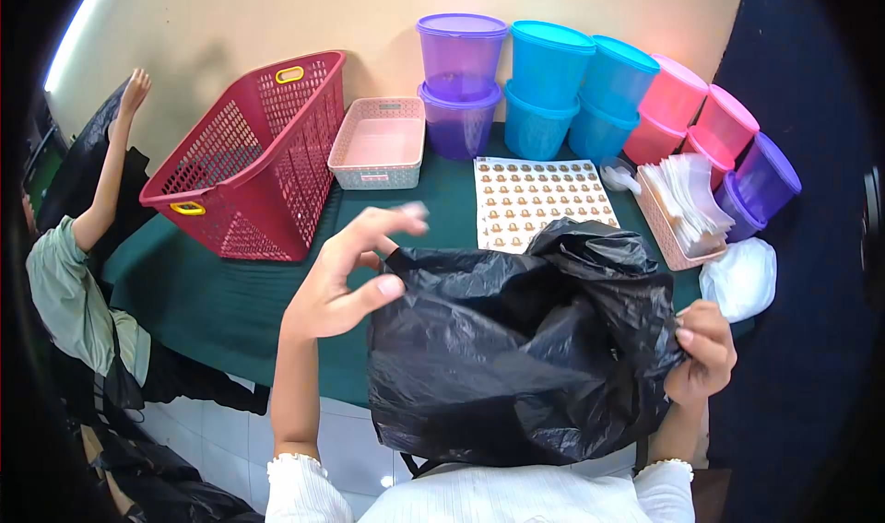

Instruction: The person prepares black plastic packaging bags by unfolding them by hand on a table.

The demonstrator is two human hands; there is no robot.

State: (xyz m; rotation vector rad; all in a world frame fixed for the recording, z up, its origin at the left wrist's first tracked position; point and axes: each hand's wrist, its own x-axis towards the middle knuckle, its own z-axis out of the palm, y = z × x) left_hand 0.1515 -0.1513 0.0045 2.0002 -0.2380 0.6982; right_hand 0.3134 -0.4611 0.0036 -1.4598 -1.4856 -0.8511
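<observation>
A black plastic bag (498, 366) hangs in front of my body, its mouth partly open at the top and its right side bunched up. My left hand (346, 279) is at the bag's upper left corner, thumb and index finger spread apart; the other fingers are partly hidden. On the right, my right hand (705, 352) pinches the bag's edge between thumb and fingers. Just beyond the bag, a sheet of round brown-and-white stickers (544, 191) lies on the green-covered table (203, 293).
A red laundry basket (267, 182) and a pink-grey tray (378, 173) stand at left. Stacked purple (461, 58), blue (548, 62) and pink tubs (673, 90) line the back. At right are a basket of packets (668, 228) and a white plastic bag (742, 279). Another person (83, 293) works at far left.
</observation>
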